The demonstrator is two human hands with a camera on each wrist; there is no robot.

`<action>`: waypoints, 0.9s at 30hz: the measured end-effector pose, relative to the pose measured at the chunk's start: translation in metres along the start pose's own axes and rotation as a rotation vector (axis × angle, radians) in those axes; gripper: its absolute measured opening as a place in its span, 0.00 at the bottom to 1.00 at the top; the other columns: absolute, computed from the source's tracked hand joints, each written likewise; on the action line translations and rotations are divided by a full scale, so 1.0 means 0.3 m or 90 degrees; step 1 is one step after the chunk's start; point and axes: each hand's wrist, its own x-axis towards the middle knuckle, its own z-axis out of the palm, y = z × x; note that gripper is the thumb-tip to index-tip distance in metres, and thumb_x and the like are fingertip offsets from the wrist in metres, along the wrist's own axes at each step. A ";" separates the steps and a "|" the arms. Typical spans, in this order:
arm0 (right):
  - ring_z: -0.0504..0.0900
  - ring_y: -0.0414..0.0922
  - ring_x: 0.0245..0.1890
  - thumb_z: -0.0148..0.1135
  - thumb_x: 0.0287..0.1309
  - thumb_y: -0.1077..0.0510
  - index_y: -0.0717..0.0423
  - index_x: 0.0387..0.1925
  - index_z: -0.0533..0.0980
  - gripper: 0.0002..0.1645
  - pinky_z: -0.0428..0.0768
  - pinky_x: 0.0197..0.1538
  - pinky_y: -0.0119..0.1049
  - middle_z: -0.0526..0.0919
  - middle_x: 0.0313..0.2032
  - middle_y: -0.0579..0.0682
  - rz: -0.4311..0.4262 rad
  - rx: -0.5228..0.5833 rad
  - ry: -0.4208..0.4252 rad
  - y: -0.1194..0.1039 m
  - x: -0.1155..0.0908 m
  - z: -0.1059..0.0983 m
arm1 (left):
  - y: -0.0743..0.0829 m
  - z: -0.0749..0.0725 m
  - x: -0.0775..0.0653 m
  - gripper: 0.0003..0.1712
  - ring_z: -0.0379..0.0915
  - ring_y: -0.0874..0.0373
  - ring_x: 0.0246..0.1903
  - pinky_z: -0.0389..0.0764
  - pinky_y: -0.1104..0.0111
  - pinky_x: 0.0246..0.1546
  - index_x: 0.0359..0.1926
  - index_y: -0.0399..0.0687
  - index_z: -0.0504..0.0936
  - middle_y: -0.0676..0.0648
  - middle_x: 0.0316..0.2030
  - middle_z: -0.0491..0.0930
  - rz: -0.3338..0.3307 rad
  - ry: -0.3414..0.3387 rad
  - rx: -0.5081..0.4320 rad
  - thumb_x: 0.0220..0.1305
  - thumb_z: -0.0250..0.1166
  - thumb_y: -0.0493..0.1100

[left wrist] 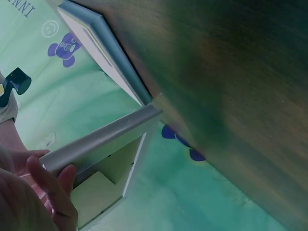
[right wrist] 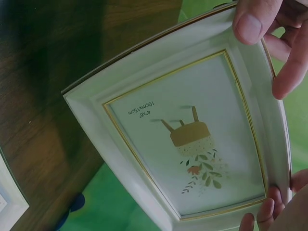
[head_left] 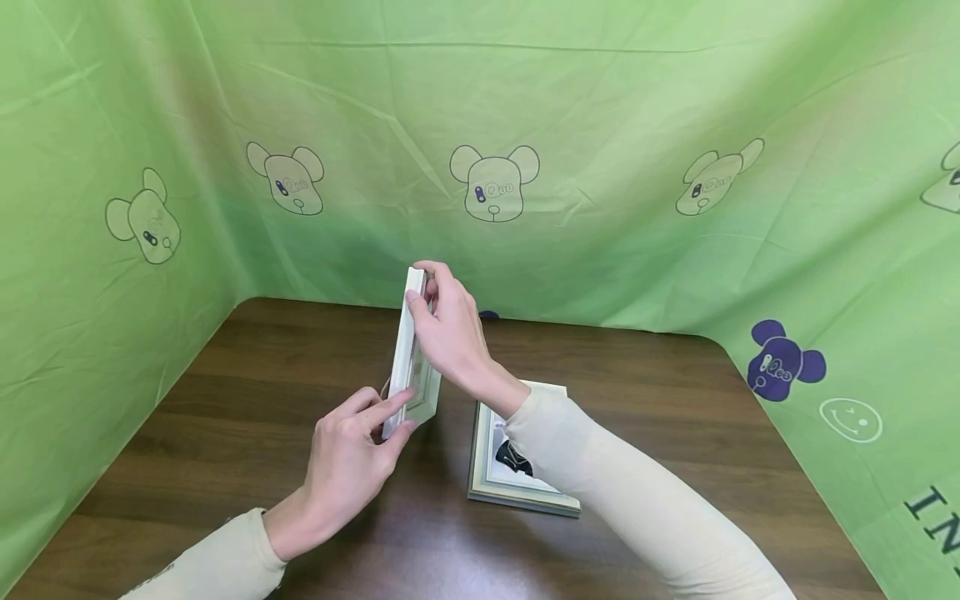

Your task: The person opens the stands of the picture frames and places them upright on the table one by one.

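Note:
A white picture frame (head_left: 411, 358) is held upright above the table, nearly edge-on in the head view. My right hand (head_left: 452, 329) grips its upper end, thumb on one side and fingers on the other. Lower down, my left hand (head_left: 352, 462) holds the near end between thumb and fingers. The right wrist view shows the frame's front (right wrist: 192, 139), with a gold inner line and a printed card of a stool and plants. Its recessed back (left wrist: 108, 178) shows in the left wrist view. A second picture frame (head_left: 525, 496) lies face up, partly hidden by my right forearm.
Under both frames is a dark brown wooden table (head_left: 262, 358). A green cloth (head_left: 390, 108) printed with bear heads stands around its far and side edges. The lying frame is to the right of the held one.

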 end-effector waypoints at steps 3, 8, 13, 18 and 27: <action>0.69 0.41 0.29 0.55 0.64 0.55 0.48 0.57 0.70 0.20 0.69 0.31 0.35 0.71 0.29 0.43 -0.008 0.012 0.008 -0.004 -0.002 -0.001 | 0.001 0.000 0.003 0.21 0.59 0.68 0.17 0.61 0.76 0.15 0.44 0.51 0.87 0.56 0.21 0.67 0.018 -0.002 0.006 0.44 0.75 0.38; 0.69 0.41 0.29 0.55 0.64 0.57 0.49 0.57 0.71 0.20 0.69 0.32 0.35 0.71 0.29 0.43 -0.015 0.023 0.018 -0.010 -0.006 -0.002 | 0.005 -0.003 0.007 0.19 0.62 0.68 0.16 0.64 0.76 0.14 0.43 0.50 0.87 0.56 0.21 0.68 0.046 -0.011 0.025 0.45 0.75 0.39; 0.69 0.41 0.29 0.55 0.63 0.58 0.50 0.57 0.71 0.20 0.69 0.33 0.35 0.70 0.29 0.44 -0.017 0.027 0.025 -0.011 -0.009 -0.002 | 0.011 -0.004 0.011 0.19 0.61 0.69 0.16 0.64 0.75 0.13 0.43 0.49 0.87 0.57 0.22 0.69 0.063 -0.013 0.040 0.44 0.75 0.39; 0.68 0.42 0.29 0.55 0.63 0.58 0.50 0.57 0.72 0.20 0.69 0.33 0.35 0.70 0.29 0.44 -0.019 0.031 0.028 -0.010 -0.011 0.000 | 0.014 -0.001 0.012 0.20 0.59 0.70 0.15 0.63 0.75 0.12 0.42 0.50 0.87 0.57 0.21 0.69 0.078 -0.010 0.046 0.43 0.75 0.40; 0.69 0.42 0.29 0.55 0.63 0.59 0.51 0.56 0.72 0.20 0.69 0.33 0.35 0.71 0.29 0.44 -0.025 0.038 0.029 -0.011 -0.017 -0.005 | 0.017 -0.001 0.008 0.20 0.59 0.70 0.14 0.64 0.75 0.12 0.44 0.52 0.86 0.57 0.21 0.69 0.081 -0.021 0.049 0.45 0.74 0.42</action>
